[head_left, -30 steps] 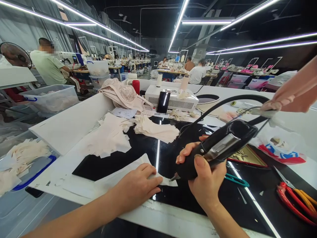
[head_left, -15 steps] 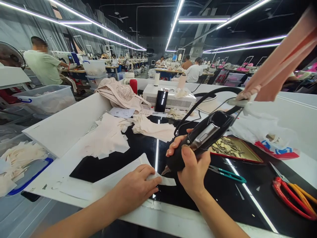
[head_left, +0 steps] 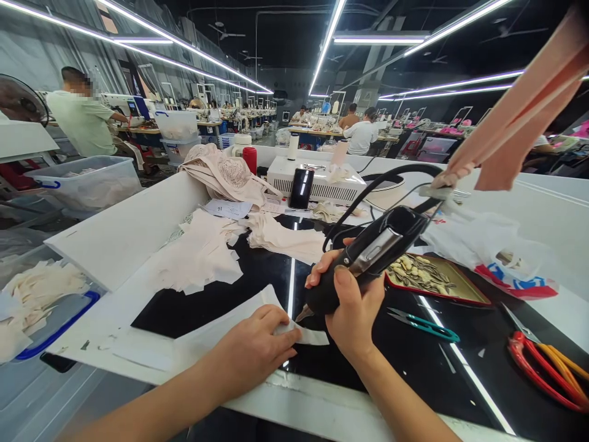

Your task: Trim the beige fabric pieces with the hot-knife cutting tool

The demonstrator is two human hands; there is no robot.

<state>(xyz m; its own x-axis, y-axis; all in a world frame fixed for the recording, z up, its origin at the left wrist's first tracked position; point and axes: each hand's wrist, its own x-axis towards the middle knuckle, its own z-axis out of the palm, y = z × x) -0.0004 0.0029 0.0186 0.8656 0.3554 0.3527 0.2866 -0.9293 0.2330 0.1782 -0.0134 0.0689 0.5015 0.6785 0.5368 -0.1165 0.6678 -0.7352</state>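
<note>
My right hand (head_left: 352,307) is wrapped round a black corded handheld cutter (head_left: 329,298), with a silver metal plate along its body. Its narrow metal tip points down and left, close to the edge of a white fabric piece (head_left: 257,304). I cannot tell whether the tip touches the cloth. My left hand (head_left: 253,347) presses on that fabric, thumb and fingers closed over its narrow end, just left of the tip. Part of the fabric is hidden under the hand. A twisted pink cloth strip (head_left: 519,116) is tied to the cutter's rear end and runs up to the right.
Teal thread snips (head_left: 427,325) and red-handled scissors (head_left: 545,368) lie on the right. Behind are a tray (head_left: 464,288) of small pale pieces, cut fabric piles (head_left: 197,252), a phone (head_left: 301,189) and a white vented box (head_left: 276,175). Co-workers sit farther off.
The cutter and my right hand have shifted slightly left. My left hand keeps its place on the fabric, and the view has moved a little.
</note>
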